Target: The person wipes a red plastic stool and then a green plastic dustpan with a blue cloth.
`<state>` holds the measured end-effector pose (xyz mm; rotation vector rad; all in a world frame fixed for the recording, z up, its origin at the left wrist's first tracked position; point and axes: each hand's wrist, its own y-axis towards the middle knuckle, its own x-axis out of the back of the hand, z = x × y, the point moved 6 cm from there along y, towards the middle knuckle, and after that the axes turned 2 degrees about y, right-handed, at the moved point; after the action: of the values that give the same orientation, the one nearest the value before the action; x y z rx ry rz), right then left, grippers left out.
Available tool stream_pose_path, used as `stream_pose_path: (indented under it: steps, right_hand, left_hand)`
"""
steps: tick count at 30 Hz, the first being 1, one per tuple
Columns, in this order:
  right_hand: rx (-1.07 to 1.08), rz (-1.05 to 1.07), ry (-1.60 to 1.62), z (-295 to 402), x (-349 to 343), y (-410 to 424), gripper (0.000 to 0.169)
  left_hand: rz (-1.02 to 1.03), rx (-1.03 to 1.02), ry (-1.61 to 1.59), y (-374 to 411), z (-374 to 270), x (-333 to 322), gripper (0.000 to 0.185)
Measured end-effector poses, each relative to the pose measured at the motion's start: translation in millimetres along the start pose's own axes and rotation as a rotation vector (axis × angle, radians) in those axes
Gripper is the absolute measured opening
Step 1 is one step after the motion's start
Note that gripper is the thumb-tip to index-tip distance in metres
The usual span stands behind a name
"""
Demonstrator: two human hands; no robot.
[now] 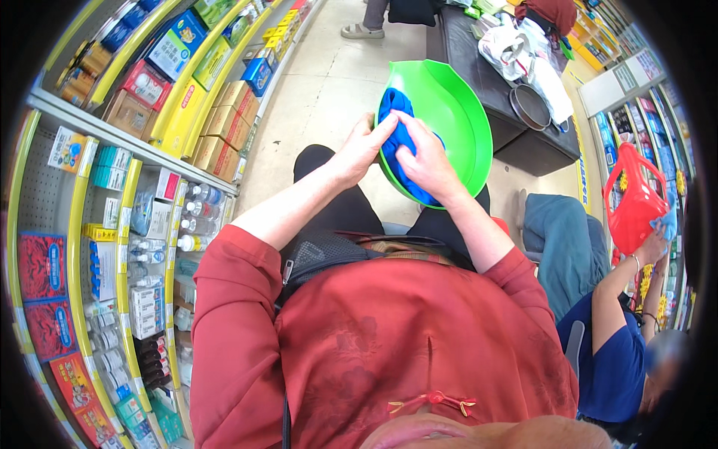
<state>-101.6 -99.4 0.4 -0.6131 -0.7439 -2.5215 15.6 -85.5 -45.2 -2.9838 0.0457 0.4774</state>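
A bright green plastic basin (463, 123) with a pointed spout-like corner is held tilted above my knees. My left hand (359, 147) grips its left rim, the thumb lying over a bunched blue cloth (397, 104). Inside the rim, my right hand (423, 154) presses on this cloth, which runs down the basin's left inner wall. The fingertips of both hands meet at the cloth's upper part. The fingers of my left hand behind the rim are hidden.
Shelves (126, 210) of boxes and bottles stand at left. A dark padded bench (505, 132) beyond the basin bears a round metal-rimmed tray (530, 106) and white bags (513, 53). At right, a seated person (603, 337) holds a red plastic basin (631, 207) and a blue cloth.
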Motion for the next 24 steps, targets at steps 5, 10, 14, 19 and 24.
stream_pose_path:
  steps: [5, 10, 14, 19, 24]
  right_hand:
    - [0.080, 0.223, -0.005, 8, 9, -5, 0.049]
    - [0.180, 0.031, -0.292, 11, 28, 8, 0.058]
    - [0.222, 0.069, -0.235, 12, 19, 6, 0.064]
    - [0.232, 0.419, -0.074, 11, 7, -12, 0.062]
    - [0.286, 0.550, -0.198, 1, 23, -41, 0.058]
  left_hand:
    - [-0.033, 0.021, -0.029, -9, -3, 3, 0.070]
    - [0.012, -0.016, 0.013, -3, -6, -14, 0.066]
    - [0.002, 0.002, 0.011, -3, -15, -12, 0.063]
    - [-0.095, 0.007, 0.019, -10, -9, 1, 0.061]
    - [-0.109, -0.051, 0.040, -4, -7, 9, 0.057]
